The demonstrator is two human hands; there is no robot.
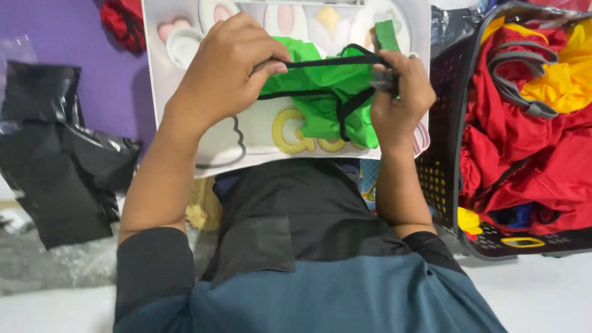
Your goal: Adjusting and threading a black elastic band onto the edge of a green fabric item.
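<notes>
Both my hands, left hand (225, 74) and right hand (398, 92), clench their fingers on a green garment's (327, 98) black strap (327, 61) over the white board's (259, 139) near edge.

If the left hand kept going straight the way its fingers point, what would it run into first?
The left hand points right along the black strap, so it would probably meet the right hand gripping the green cloth; depth is unclear.

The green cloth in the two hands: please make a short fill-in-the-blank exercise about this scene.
1. The green cloth has straps of ____ colour.
2. The left hand and right hand pull one strap ____ between them.
3. The dark basket on the person's right holds mostly ____ and yellow cloth.
4. The cloth is held over a small ____ table.

Missing words: black; tight; red; white
</notes>
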